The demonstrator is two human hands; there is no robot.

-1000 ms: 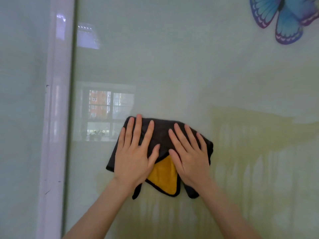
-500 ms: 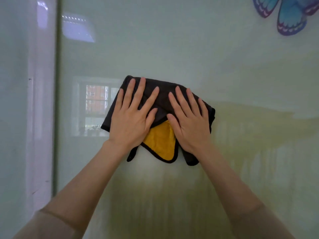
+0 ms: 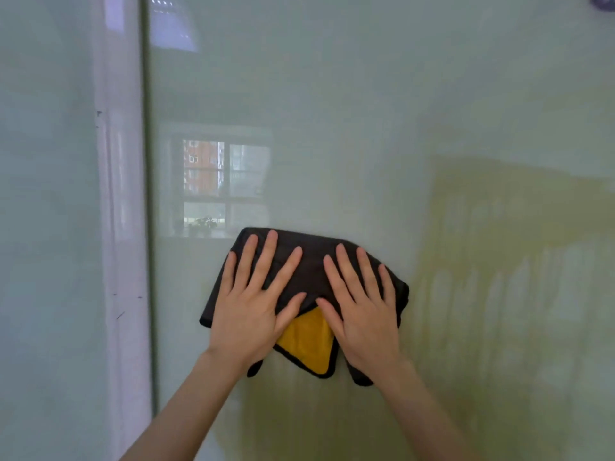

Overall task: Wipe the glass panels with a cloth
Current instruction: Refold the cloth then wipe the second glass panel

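Pressing flat on the cloth (image 3: 309,271), both hands have slid it lower down the glass (image 3: 332,128) than half a second ago. The left hand (image 3: 248,314) and right hand (image 3: 366,321) lie side by side, fingers straight and spread. They grip nothing and only push the cloth against the pane. The cloth is soft and folded, dark grey on the outside. Its fuzzy yellow side (image 3: 307,341), edged in black, peeks out between the hands. The glass is smooth, shiny and pale green. A window (image 3: 223,181) shines back in it, up and left of the cloth. Yellowish streaks (image 3: 499,261) run down on the right. A white strip (image 3: 123,194) stands upright on the left. Only a scrap of the sticker (image 3: 604,1) shows in the top right corner now.
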